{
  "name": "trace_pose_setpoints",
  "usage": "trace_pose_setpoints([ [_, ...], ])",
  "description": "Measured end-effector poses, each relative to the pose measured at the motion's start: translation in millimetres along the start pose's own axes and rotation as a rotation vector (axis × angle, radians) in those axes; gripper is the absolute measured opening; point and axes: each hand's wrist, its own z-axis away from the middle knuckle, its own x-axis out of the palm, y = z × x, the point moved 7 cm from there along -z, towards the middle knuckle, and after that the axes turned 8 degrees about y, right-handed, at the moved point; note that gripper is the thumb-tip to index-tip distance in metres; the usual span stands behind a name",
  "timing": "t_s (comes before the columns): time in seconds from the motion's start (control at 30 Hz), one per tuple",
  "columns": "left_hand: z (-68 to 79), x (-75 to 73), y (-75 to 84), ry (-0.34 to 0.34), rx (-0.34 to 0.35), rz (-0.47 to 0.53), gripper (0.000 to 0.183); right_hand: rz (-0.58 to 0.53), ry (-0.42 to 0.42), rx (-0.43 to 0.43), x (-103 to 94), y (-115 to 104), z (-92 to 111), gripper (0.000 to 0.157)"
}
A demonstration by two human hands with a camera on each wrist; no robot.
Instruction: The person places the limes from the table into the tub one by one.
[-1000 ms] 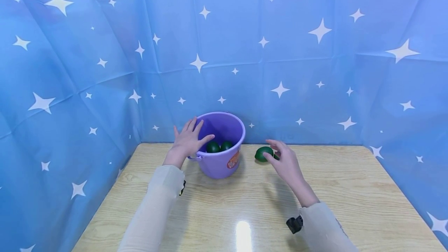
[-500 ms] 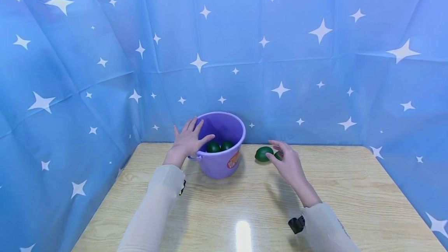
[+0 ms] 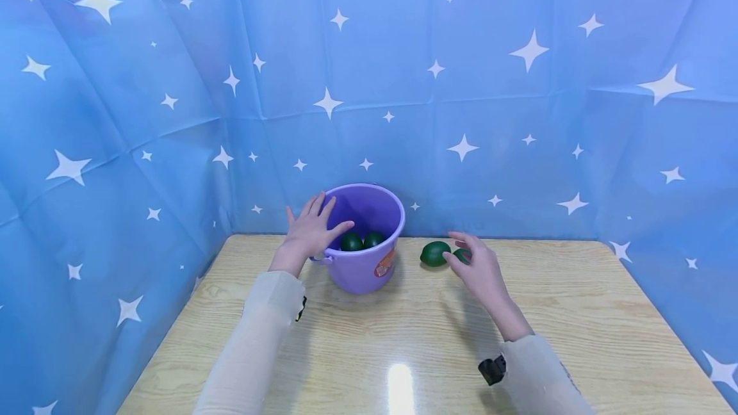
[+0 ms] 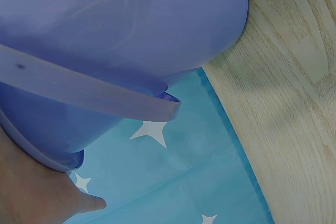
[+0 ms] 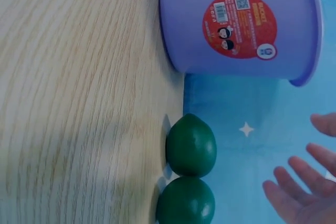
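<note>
A purple bucket (image 3: 359,274) stands upright on the table, with dark green limes (image 3: 351,242) lying inside. My left hand (image 3: 310,230) rests at the left of its rim, fingers spread and the thumb reaching over the opening. To the right of the bucket, two more limes lie side by side: a left one (image 3: 435,253) in full view and a right one (image 3: 463,255) partly behind my fingers. Over them hovers my right hand (image 3: 481,271), its fingers loosely curved and holding nothing. In the right wrist view a gap shows between the fingertips and the near lime (image 5: 186,203).
A blue curtain (image 3: 392,82) with white stars hangs behind and left of the wooden table (image 3: 576,325). The bucket's handle (image 4: 94,93) hangs down along its side. A red round label (image 5: 240,24) is on the bucket's wall.
My right hand has drifted slightly to the right, so more of both limes beside the bucket shows. The left hand and the bucket have stayed put.
</note>
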Motion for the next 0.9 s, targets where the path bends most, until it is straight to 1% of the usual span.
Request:
trace_pose_setpoints([
  [0.73,1.5,-2.3,0.9,0.004,-0.004,0.006,0.088,0.035,0.023,0.013,-10.1,14,-4,0.048],
  [0.9,0.7,-1.0,0.7,0.007,-0.004,0.004,0.089,0.050,0.014,0.019,-11.6,19,-4,0.049],
])
